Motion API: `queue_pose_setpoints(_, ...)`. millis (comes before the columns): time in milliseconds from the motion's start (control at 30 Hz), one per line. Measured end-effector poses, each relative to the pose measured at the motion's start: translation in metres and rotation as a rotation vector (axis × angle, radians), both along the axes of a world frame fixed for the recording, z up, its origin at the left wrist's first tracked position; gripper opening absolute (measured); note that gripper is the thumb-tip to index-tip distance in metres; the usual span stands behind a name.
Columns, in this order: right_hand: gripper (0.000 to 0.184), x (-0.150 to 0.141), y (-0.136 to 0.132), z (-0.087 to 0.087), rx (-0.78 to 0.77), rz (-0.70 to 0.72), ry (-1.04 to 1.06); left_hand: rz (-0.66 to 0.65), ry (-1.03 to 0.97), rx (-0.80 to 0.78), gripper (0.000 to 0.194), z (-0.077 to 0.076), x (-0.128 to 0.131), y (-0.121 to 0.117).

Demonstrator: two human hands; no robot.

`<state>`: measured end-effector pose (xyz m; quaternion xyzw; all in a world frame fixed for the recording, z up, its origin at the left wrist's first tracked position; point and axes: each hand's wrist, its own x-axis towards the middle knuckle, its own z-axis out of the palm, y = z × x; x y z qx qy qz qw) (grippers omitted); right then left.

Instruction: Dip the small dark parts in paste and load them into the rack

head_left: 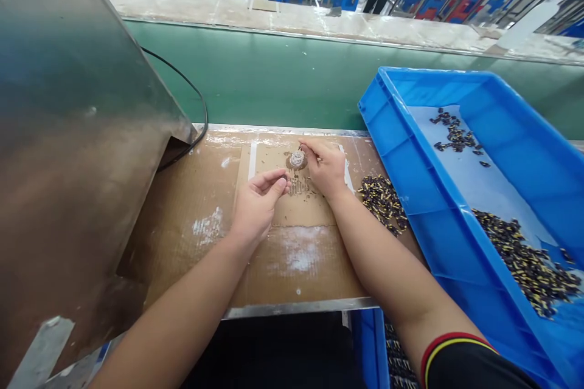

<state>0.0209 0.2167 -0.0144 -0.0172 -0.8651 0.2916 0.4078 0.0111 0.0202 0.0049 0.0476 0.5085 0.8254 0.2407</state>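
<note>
A person's two bare hands work close together above a bench (219, 194), with both forearms reaching forward and converging over a flat sheet of cardboard (292, 216). The left hand (258, 203), turned partly palm up with its fingers curled, pinches a small dark piece (284, 178) between thumb and fingertips. The right hand (325, 165), back upward and set slightly farther from the body, closes thumb and forefinger on what appears to be a dark sliver (300, 148), though it is too small to make out clearly. Just beneath the right hand's fingertips sits a clear, glossy cluster (297, 160); between the two hands, small slender pieces (298, 186) lie in a loose row on the cardboard. A white strip (252, 159) runs along the cardboard beyond the left hand. To the right hand's right, a heap of black-and-yellow parts (383, 202) lies on the bench beside a blue crate (396, 134), which holds more such parts on and near a white sheet (483, 179). Left of the left hand stands a metal housing (77, 103), a black cable (201, 97) looping beside it. A dark sleeve (469, 361) with red and yellow bands edges the right arm.
</note>
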Motion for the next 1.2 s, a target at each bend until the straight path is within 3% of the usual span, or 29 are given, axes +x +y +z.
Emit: queue_pose_setpoints(1200, 0.028, 0.001, -0.0035, -0.0014, 0.055, -0.083, -0.066, -0.037, 0.068, -0.044, 0.033, 0.0031, 0.0025, -0.0034)
